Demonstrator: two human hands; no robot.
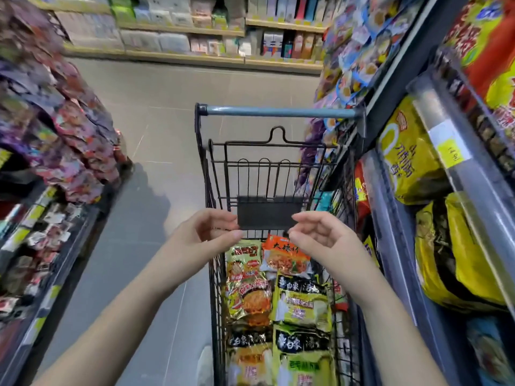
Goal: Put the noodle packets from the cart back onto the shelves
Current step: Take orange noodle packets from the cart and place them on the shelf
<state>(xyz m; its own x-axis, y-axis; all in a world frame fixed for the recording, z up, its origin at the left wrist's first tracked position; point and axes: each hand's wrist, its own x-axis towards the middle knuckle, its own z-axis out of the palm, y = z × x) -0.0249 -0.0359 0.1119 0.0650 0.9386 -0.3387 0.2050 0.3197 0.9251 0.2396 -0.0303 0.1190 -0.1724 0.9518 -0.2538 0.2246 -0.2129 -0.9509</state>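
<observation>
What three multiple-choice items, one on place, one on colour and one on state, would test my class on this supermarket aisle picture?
1. Where do the noodle packets lie?
A. In the cart basket
B. On the floor
C. On the cart's handle

2. What colour is the cart handle?
A. Red
B. Blue
C. Yellow

3. What do the left hand and right hand hold?
A. One packet each
B. The handle
C. Nothing

Key: 1 A, packets fill the wire basket; 2 B, the bar is blue; 3 C, both hands hang open and empty above the packets.
</observation>
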